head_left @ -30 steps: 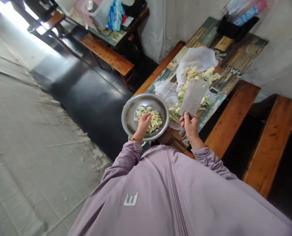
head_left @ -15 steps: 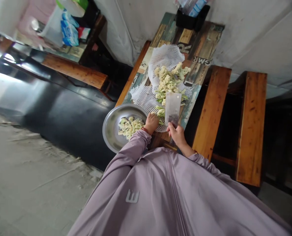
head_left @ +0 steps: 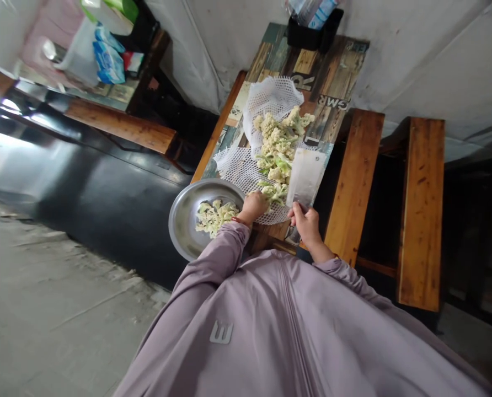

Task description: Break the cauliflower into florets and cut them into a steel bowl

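Note:
My right hand (head_left: 308,223) grips the handle of a cleaver (head_left: 307,175), its broad blade turned flat toward me beside the cauliflower. My left hand (head_left: 254,206) is closed on a piece of cauliflower (head_left: 274,193) at the near end of the pile; its fingertips are partly hidden. Beyond it, a heap of cauliflower florets (head_left: 277,138) lies on white netting (head_left: 240,168) spread over the table. Left of my left hand, a metal basin (head_left: 180,220) holds cut cauliflower (head_left: 215,216).
The patterned wooden table (head_left: 332,124) meets a pale wall. A black box (head_left: 301,36) with packets stands at its far end. Two wooden benches (head_left: 422,215) are on the right. Another table (head_left: 119,94) with a bench (head_left: 122,125) is at the far left.
The cleaver has swung to the right, away from the cauliflower, and its flat side now faces me more. My left hand stays by the near cauliflower. The whole view has shifted slightly.

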`<act>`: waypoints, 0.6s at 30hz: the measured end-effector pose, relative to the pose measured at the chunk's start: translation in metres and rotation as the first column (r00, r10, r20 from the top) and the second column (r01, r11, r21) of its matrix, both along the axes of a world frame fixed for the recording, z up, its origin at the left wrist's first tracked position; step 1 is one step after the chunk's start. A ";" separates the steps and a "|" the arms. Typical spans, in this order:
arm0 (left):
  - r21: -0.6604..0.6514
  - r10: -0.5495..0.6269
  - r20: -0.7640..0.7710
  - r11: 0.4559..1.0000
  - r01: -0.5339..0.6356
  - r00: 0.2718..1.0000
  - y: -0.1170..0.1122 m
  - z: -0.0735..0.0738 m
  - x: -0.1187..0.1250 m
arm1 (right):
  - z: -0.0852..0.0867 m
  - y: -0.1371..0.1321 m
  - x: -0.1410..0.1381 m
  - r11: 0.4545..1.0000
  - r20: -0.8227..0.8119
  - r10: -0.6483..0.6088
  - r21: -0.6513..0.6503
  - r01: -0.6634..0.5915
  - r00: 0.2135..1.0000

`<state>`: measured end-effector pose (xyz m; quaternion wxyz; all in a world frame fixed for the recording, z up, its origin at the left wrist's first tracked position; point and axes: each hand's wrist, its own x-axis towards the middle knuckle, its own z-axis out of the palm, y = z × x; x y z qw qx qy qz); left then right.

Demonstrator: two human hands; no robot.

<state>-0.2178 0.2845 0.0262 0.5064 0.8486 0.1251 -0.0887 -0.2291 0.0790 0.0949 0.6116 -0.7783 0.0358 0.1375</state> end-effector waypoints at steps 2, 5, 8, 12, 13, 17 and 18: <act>-0.072 0.009 -0.010 0.997 -0.010 1.000 0.005 0.016 -0.004 | 0.005 -0.004 0.004 0.999 0.030 -0.039 0.015 0.039 0.999; -0.442 0.049 -0.048 0.895 -0.065 0.998 0.008 0.045 -0.022 | 0.014 -0.007 0.006 0.999 0.056 -0.053 0.014 0.052 0.997; -0.804 0.146 -0.130 0.564 -0.191 0.981 0.007 0.072 -0.049 | 0.020 -0.003 0.001 1.000 0.070 -0.022 0.010 0.021 0.997; -0.904 0.236 -0.212 0.322 -0.282 0.948 0.005 0.092 -0.085 | 0.025 0.007 -0.011 0.998 0.069 0.060 0.010 -0.061 0.996; -0.908 0.247 -0.223 0.298 -0.293 0.943 0.005 0.094 -0.093 | 0.025 0.010 -0.014 0.996 0.072 0.093 0.008 -0.094 0.993; -0.901 0.287 -0.251 0.279 -0.331 0.925 0.006 0.097 -0.125 | 0.027 0.023 -0.026 0.976 0.108 0.215 0.012 -0.217 0.971; -0.896 0.306 -0.249 0.286 -0.339 0.919 0.007 0.098 -0.134 | 0.028 0.027 -0.029 0.970 0.116 0.238 0.019 -0.242 0.964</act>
